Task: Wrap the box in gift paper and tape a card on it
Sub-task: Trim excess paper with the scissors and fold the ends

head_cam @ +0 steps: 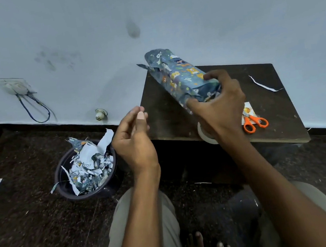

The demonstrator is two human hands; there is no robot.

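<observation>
A long box wrapped in blue animal-print gift paper [178,74] is lifted at a slant above the low dark wooden table [269,107]. My right hand [218,102] grips its near end, thumb and fingers curled round the folded paper. My left hand [134,136] hovers to the left of the table edge with fingertips pressed together, as if pinching something small; what it holds is too small to see. A roll of clear tape [205,136] lies on the table under my right wrist. A small card [248,110] lies beside the scissors.
Orange-handled scissors [255,123] lie near the table's front right. A white paper strip [262,84] lies at the table's back right. A dark bin [86,170] full of paper scraps stands on the floor to the left. The wall runs close behind.
</observation>
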